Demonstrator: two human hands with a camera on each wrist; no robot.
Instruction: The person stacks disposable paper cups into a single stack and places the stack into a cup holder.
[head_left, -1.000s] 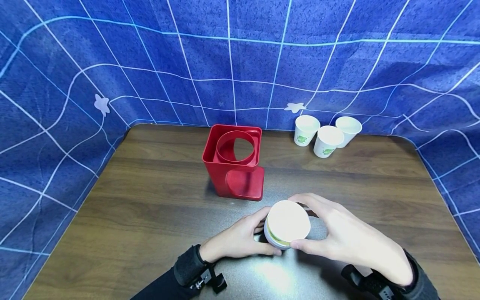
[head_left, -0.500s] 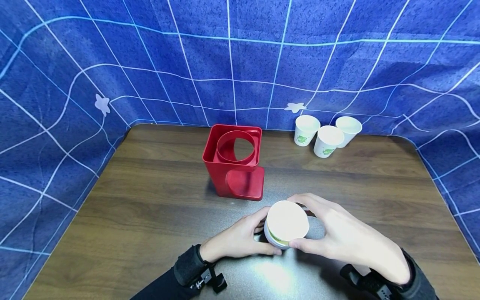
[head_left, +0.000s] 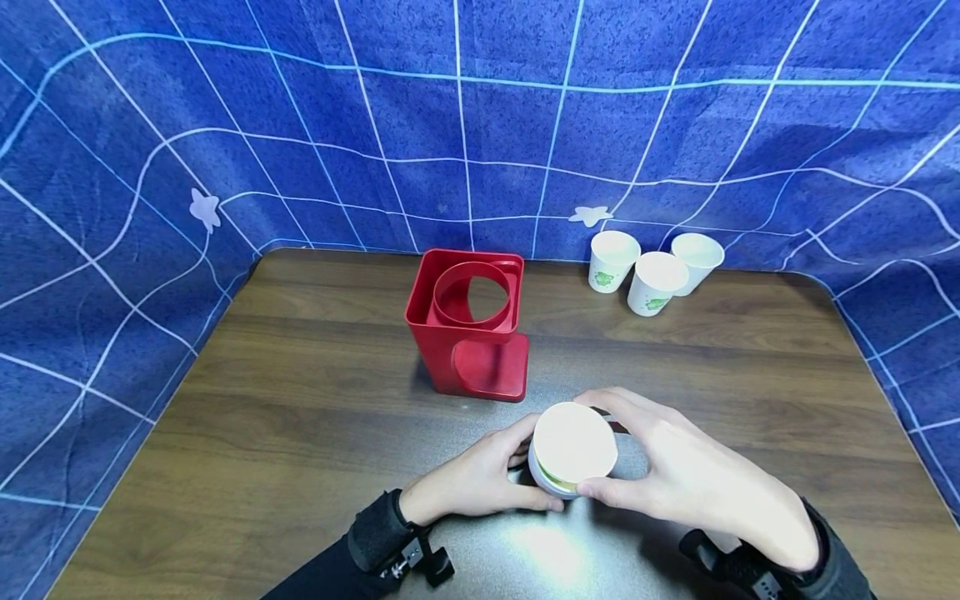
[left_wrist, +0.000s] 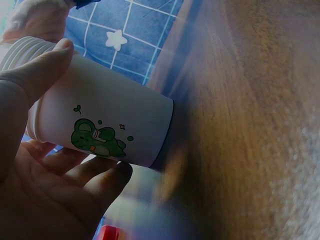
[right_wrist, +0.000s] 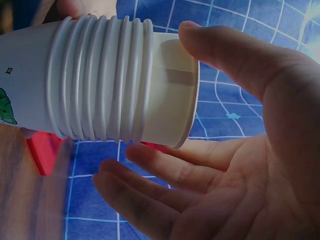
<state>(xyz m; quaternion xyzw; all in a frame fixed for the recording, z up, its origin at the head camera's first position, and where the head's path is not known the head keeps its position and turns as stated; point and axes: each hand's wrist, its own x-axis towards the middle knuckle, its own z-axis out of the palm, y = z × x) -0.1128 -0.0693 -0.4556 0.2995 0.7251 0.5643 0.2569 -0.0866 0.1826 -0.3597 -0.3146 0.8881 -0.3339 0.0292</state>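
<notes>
In the head view a stack of white paper cups [head_left: 537, 482] stands upright near the front of the table, between both hands. A pale round piece [right_wrist: 170, 85] with a flat-looking top rises out of the uppermost rim; what it is I cannot tell. My left hand [head_left: 480, 481] grips the stack low down, its thumb along the near side. In the left wrist view a green cartoon animal shows on the lowest cup [left_wrist: 105, 95]. Higher up, my right hand [head_left: 671, 458] holds the pale piece between thumb and fingers. Several stacked rims [right_wrist: 102, 80] show below it.
Behind the left hand stands a red square holder [head_left: 468, 358] with a round opening and a foot plate. Three white paper cups [head_left: 652, 283] stand upright at the back right. A blue patterned cloth [head_left: 420, 117] hangs behind the wooden table [head_left: 285, 367].
The pale top piece and my right hand have shifted very slightly left and down in the head view. My left hand and everything else stay put.
</notes>
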